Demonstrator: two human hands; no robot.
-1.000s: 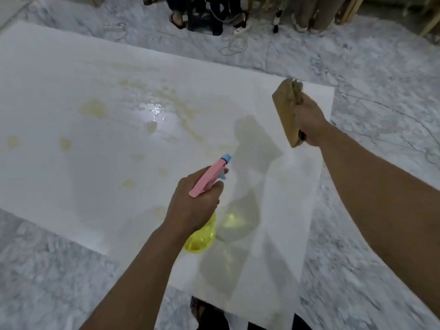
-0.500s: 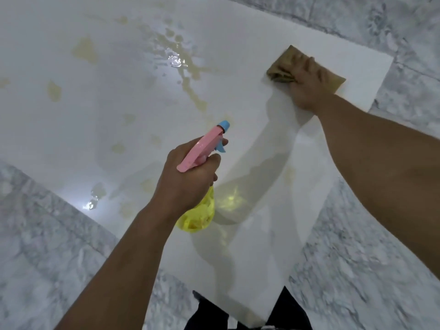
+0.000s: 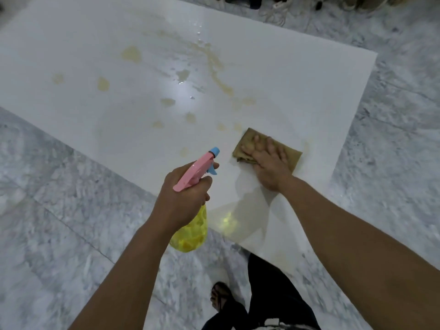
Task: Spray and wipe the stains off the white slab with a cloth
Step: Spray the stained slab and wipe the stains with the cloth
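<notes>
1. White slab [image 3: 297, 75] lies flat on the grey marble floor [image 3: 59, 222]; its near corner sits just ahead of the person's foot [image 3: 220, 297] and dark trouser leg [image 3: 273, 289].
2. Yellowish stains [image 3: 131, 54] scattered over the slab's middle and left part. A long streak [image 3: 217, 70] runs diagonally toward the cloth. Droplets and a wet sheen around the streak's upper end.
3. Right hand [image 3: 267, 163]: fingers straight and spread, palm pressing flat on the brown cloth [image 3: 248, 141]. Nothing gripped.
4. Cloth is folded and lies on the slab in its near-right part, just below the lowest small stains. A faint smear shows beside its right edge, possibly residue; too pale to tell.
5. Left hand [image 3: 184, 197]: curled round the neck of the spray bottle [image 3: 192, 228], held in the air over the slab's near-left edge. One finger appears to lie at the blue trigger.
6. Bottle: yellow translucent body, pink head, blue nozzle [image 3: 215, 151] pointing up and away toward the stains.
7. Far top edge: shoes and cables on the floor, blurred.
</notes>
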